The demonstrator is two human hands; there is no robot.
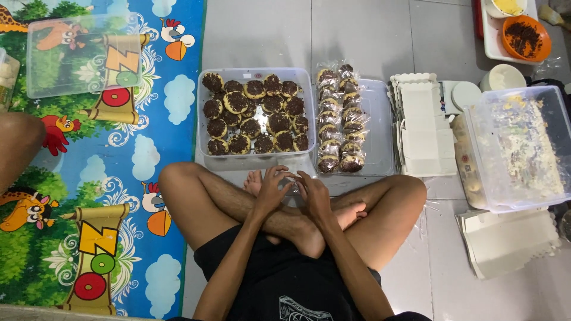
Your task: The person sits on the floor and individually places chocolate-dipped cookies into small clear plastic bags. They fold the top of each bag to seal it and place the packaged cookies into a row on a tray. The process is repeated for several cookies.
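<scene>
I sit cross-legged on a grey tiled floor. My left hand (272,189) and my right hand (313,193) meet over my crossed ankles, fingers curled around a small clear wrapper (292,183) between them; what it holds is hidden. Just beyond my hands stands a clear plastic tub (205,156) filled with several round chocolate-sprinkled pastries (254,114). To its right a clear lid or tray (380,128) carries two rows of individually wrapped pastries (339,116).
Stacked white paper boxes (423,128) lie right of the wrapped rows, then a large clear tub (523,145) and folded white cartons (505,241). An orange bowl of chocolate sprinkles (524,37) sits far right. A colourful play mat (89,178) with an empty clear tub (83,53) covers the left.
</scene>
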